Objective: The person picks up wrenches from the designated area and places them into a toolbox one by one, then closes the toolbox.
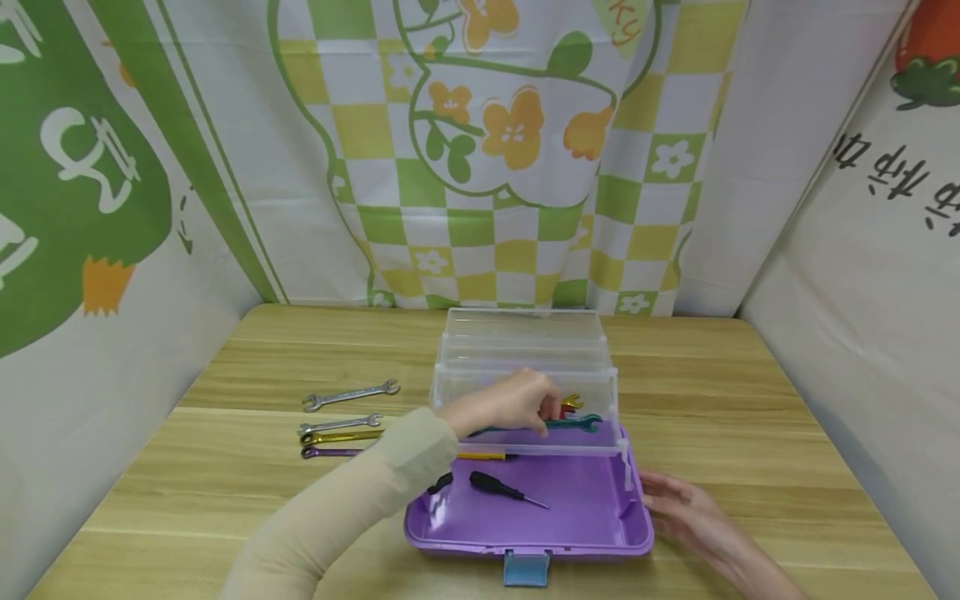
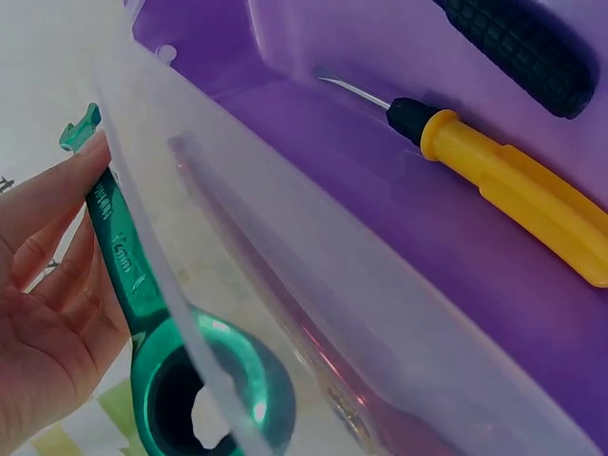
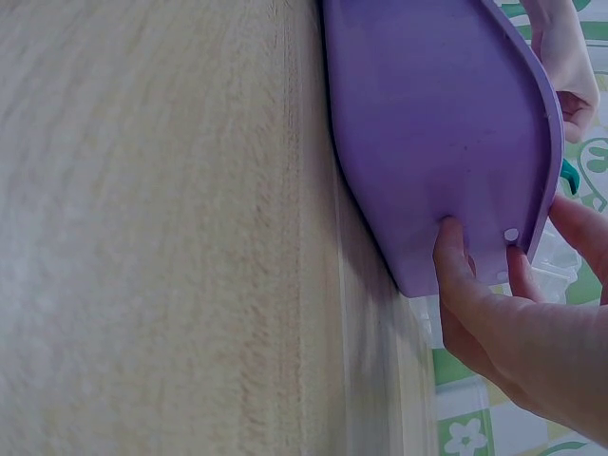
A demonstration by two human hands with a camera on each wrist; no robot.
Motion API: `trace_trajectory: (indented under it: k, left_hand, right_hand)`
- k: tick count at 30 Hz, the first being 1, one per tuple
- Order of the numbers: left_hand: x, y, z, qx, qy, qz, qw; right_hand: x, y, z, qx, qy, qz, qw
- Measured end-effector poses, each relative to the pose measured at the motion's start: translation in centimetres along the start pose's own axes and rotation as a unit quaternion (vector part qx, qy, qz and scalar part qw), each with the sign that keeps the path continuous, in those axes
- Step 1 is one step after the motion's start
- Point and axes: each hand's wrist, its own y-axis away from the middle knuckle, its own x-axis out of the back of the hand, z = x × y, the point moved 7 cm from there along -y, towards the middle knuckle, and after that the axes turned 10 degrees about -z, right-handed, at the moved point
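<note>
Left grip (image 1: 521,400) around green wrench (image 2: 122,249)

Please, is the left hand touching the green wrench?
Touching: the left wrist view shows the left hand holding the green wrench, with its digits against the shaft.

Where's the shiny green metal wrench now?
In the head view, right of centre, the left hand holds the green metal wrench at the clear plastic tray, just below a gold metal wrench.
</note>
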Motion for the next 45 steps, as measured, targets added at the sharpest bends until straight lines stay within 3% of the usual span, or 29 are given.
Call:
trace_trajectory:
  k: [11,21,45]
  left_hand:
    - [-0.3,-0.6,-0.2,0.018,0.027,-0.021,0.9993]
    - [-1.0,-1.3,-0.9,0.014,0.040,-0.036,0.9985]
    - [-1.7,-2.1,-1.7,0.031,0.001,-0.032,0.9990]
  right_hand:
    - [0.0,0.0,-0.1,-0.005,0.007,-0.001,1.000]
    - [-0.1,0.0,-0.1,0.010,-0.006,-0.020,1.000]
    - [-0.2,0.1,-0.2,0.010,-0.008,-0.021,1.000]
